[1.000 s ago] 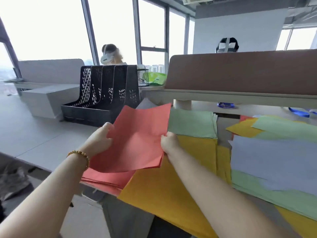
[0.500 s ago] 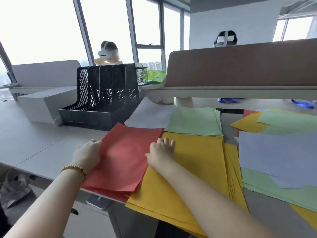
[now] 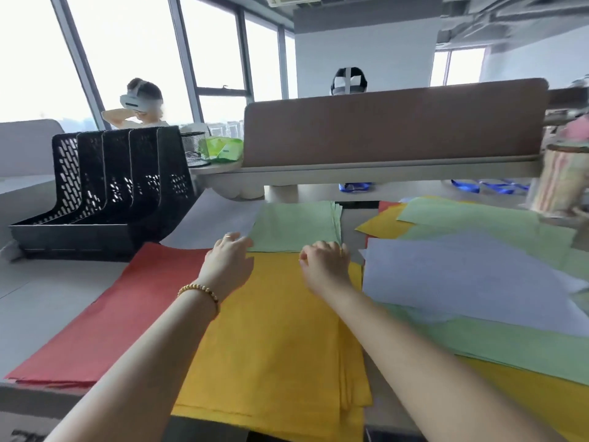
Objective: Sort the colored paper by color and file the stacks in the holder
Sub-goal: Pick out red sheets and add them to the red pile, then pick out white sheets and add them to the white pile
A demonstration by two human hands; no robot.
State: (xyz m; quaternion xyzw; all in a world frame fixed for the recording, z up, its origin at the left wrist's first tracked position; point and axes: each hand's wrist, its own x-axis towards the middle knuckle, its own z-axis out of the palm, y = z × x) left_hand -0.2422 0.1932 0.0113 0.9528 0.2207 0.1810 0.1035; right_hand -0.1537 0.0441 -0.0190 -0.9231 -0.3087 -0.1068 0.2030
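Three sorted stacks lie on the desk: a red stack (image 3: 105, 307) at the left, a yellow stack (image 3: 280, 333) in the middle and a green stack (image 3: 293, 226) behind the yellow one. A pale lilac sheet (image 3: 216, 221) lies left of the green stack. My left hand (image 3: 228, 264) reaches the green stack's near left corner, fingers stretched forward. My right hand (image 3: 325, 266) hovers at its near right corner with loosely bent fingers. Neither hand holds paper. The black file holder (image 3: 105, 193) stands empty at the back left.
An unsorted pile (image 3: 462, 282) of lilac, green and yellow sheets covers the desk at the right. A brown divider (image 3: 395, 126) runs across the back. A mesh cup (image 3: 194, 151) stands behind the holder, a striped cup (image 3: 557, 183) at the far right. Two people sit beyond.
The red sheet I held up has been laid on the red stack. Both hands let go of it and moved forward and right to the green stack's near edge.
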